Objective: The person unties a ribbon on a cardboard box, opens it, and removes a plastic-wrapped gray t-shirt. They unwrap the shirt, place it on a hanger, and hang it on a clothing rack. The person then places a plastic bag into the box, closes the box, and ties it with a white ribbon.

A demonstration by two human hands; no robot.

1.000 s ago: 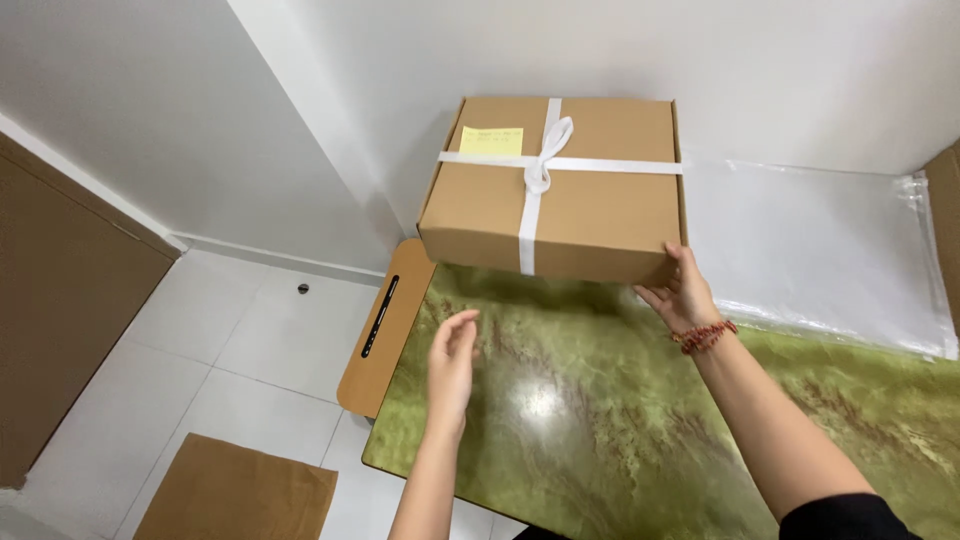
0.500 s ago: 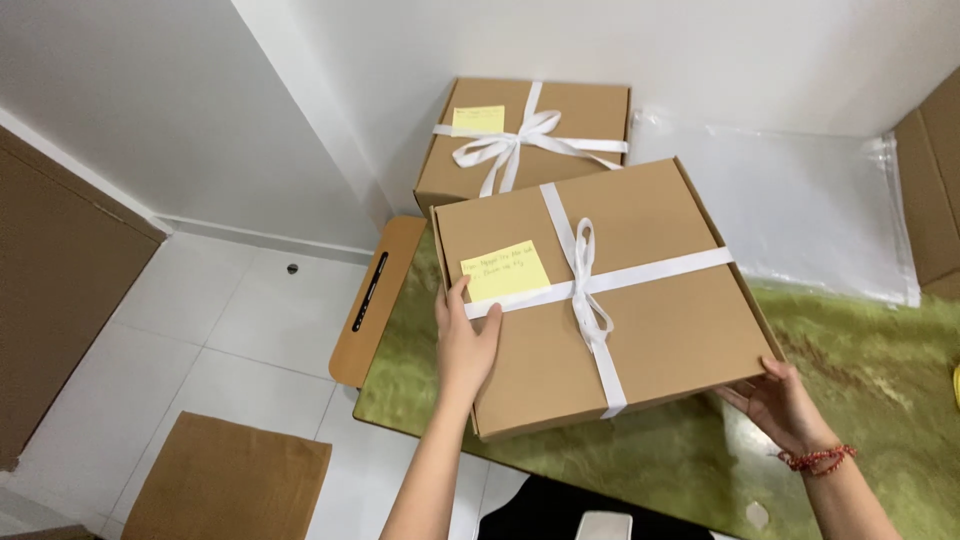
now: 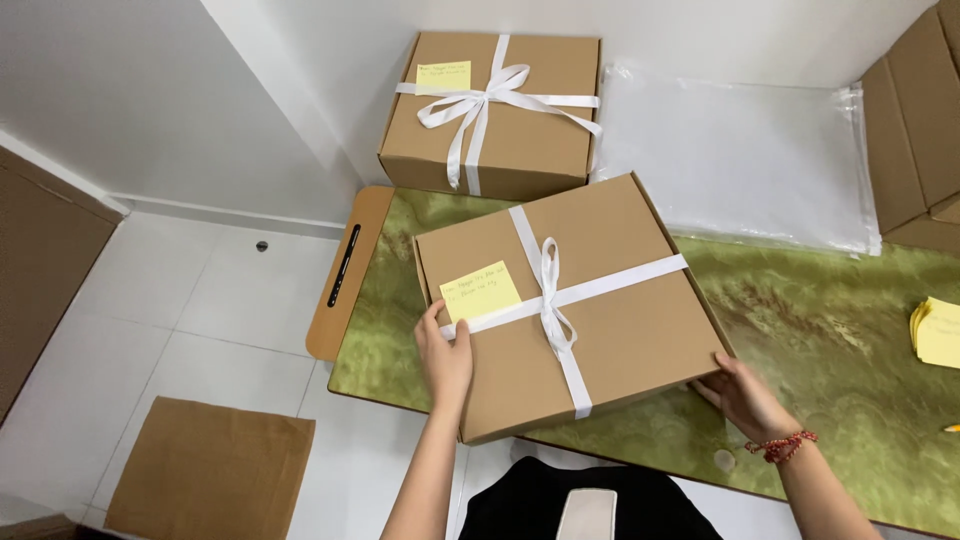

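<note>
Left hand (image 3: 445, 358) and right hand (image 3: 745, 395) grip opposite edges of the ribboned box (image 3: 570, 300), steadying it flat over the green table (image 3: 830, 330); 2nd box (image 3: 495, 110) behind.

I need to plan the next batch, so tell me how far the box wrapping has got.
Done: the far box sits by the wall, tied with a white bow and bearing a yellow note. In hand: the near box, also ribboned and noted, is held by the left hand and the right hand over the green table. Left: plain boxes at right show no ribbon; spare yellow notes wait.
</note>
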